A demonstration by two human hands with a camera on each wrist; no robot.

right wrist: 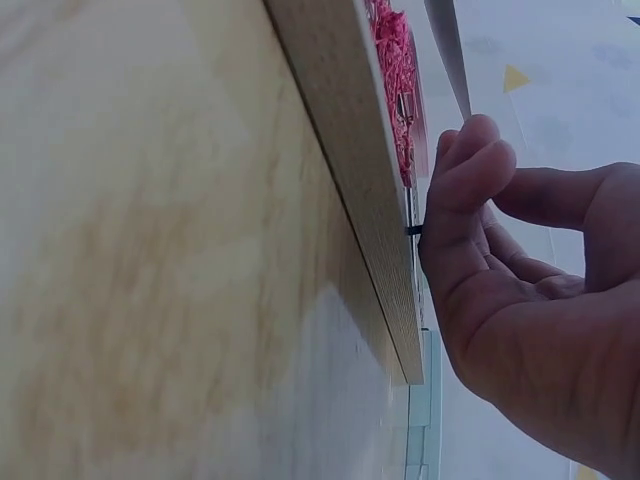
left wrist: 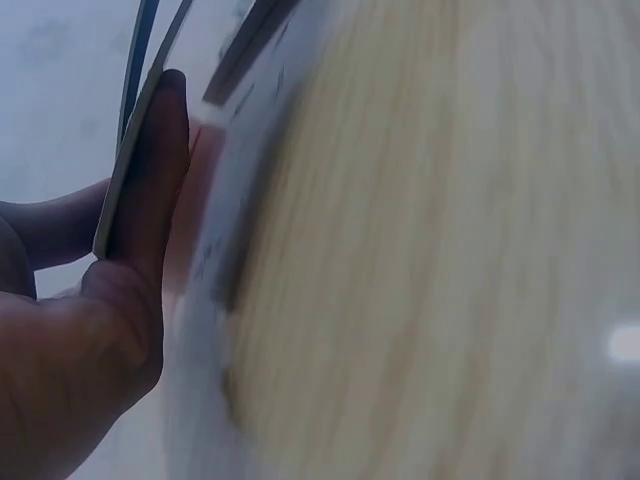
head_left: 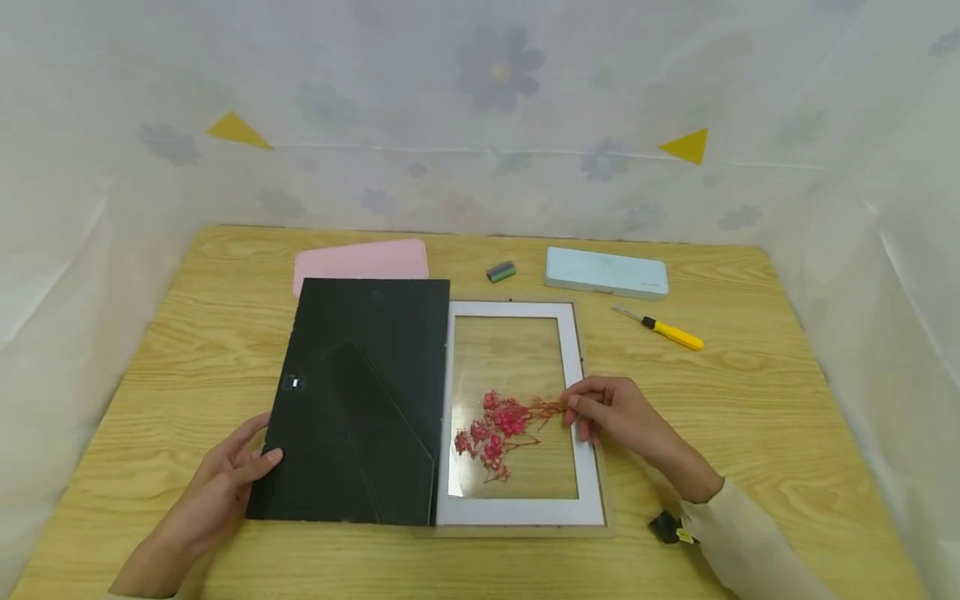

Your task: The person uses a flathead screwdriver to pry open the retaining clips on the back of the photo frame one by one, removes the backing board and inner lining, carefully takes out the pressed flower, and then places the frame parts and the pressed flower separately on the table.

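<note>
A picture frame (head_left: 594,492) with a white mat (head_left: 517,512) and a see-through middle lies on the table. Pink-red dried flowers (head_left: 510,418) spread across its pane, their stems pointing right. My right hand (head_left: 618,417), above the frame's right edge, pinches the stem ends between thumb and curled fingers; the contact itself is partly hidden. At the left, the black backing board (head_left: 352,400) with a stand flap is tilted. My left hand (head_left: 225,479) grips its lower left edge, thumb on top and fingers beneath. The left wrist view shows the board's edge between thumb and fingers.
Behind the board lies a pink case (head_left: 363,258). A small grey-green block (head_left: 501,271) and a light-blue case (head_left: 606,272) stand along the back. To the right are a yellow-handled screwdriver (head_left: 660,328) and a small black object (head_left: 663,527) near the right sleeve.
</note>
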